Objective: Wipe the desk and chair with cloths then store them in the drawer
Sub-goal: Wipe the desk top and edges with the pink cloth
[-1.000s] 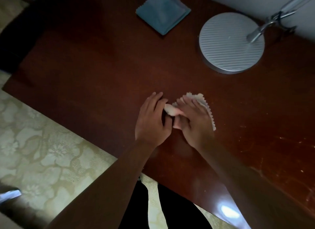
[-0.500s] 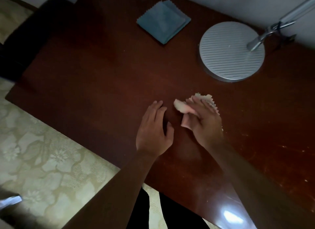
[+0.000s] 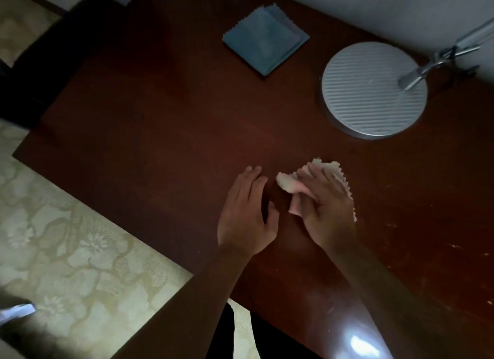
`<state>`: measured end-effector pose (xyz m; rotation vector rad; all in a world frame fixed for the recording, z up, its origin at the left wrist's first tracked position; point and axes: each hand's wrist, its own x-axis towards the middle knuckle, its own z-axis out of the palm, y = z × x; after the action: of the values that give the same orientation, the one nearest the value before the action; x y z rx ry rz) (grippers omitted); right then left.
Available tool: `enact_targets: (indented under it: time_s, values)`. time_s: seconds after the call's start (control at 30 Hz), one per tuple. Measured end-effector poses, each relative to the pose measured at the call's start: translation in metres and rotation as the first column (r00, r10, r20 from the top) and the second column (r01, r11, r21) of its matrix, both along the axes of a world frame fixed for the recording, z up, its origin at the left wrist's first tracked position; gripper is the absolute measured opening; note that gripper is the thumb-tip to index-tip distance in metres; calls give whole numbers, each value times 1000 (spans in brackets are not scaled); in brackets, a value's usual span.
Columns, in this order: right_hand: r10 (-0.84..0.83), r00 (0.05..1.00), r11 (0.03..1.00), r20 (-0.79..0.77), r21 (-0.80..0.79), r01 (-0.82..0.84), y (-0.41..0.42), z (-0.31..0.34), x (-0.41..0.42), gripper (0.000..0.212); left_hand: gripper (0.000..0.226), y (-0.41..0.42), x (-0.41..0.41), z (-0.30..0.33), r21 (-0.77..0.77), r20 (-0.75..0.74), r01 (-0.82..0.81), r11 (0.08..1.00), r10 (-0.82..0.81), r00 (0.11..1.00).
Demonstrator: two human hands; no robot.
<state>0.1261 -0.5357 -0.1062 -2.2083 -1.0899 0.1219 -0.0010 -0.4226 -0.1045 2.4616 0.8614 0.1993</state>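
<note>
The pale cloth (image 3: 290, 189) lies bunched on the desk (image 3: 160, 134) under the right hand (image 3: 326, 206), whose fingers press and grasp it, apparently for wiping; its long axis runs near-left to far-right. The left hand (image 3: 247, 214) rests flat, fingers released, just beside. A folded blue cloth (image 3: 264, 39) waits near the lamp base (image 3: 373, 91)

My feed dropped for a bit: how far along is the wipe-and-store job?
Done: nothing shows as finished; whether any of the desk is wiped can't be told. In hand: the right hand presses the pale cloth onto the desk, while the left hand rests flat beside it, apart from it. Left: the folded blue cloth lies untouched, and neither cloth is stored. No drawer is in view.
</note>
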Motion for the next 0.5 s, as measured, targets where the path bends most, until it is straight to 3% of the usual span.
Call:
enact_targets:
  time_s: [0.23,0.5]
  values:
    - [-153,983,984,-101,-106,143,40,15,28,33,47,0,0,-3,21,28,-4,1000,3,1000]
    - [-55,998,997,-38,-63,53,-16,5,-22,36,49,2,0,-5,24,25,0,1000,0,1000]
